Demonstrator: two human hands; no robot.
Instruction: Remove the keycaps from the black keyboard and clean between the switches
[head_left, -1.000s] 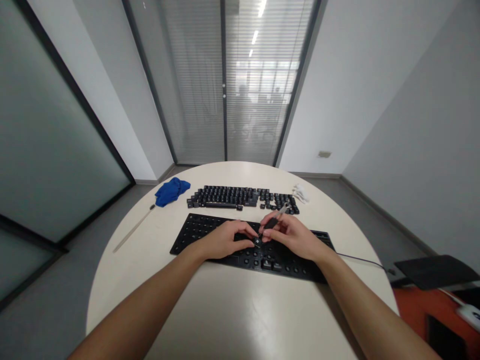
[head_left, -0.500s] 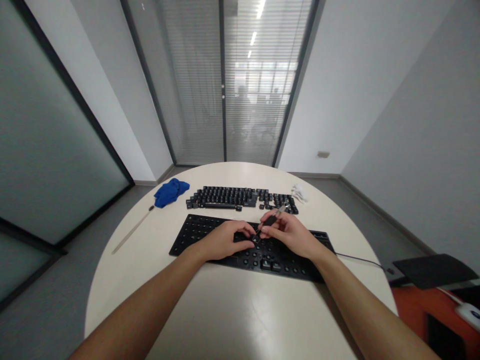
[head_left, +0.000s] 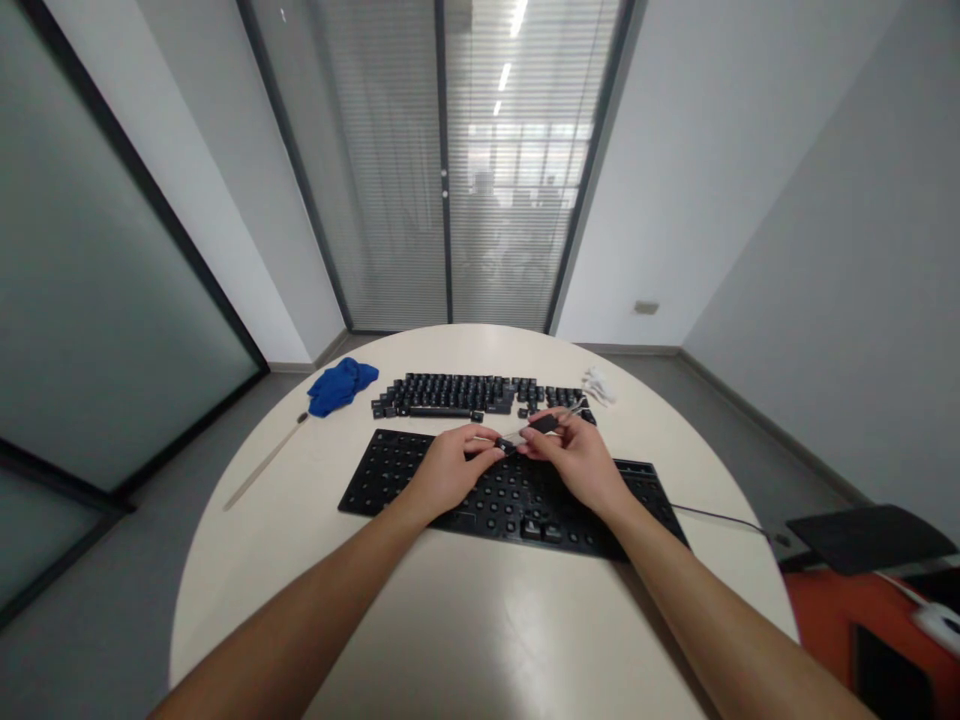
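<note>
Left grip (head_left: 454, 467) pinched on black keycap (head_left: 505, 446) — right grip (head_left: 576, 458) clamped around black-handled tool (head_left: 544, 425) — above keyboard (head_left: 390, 468).

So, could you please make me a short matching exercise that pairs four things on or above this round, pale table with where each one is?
Things
1. crumpled blue cloth
2. crumpled white bundle
3. long, thin, pale stick with a dark tip
4. black-handled tool with metal wires

Places
A. left of the black keyboard base
B. in the right hand
C. by the left end of the loose black keycaps
D. by the right end of those keycaps

Right pairs: 1-C, 2-D, 3-A, 4-B
</note>
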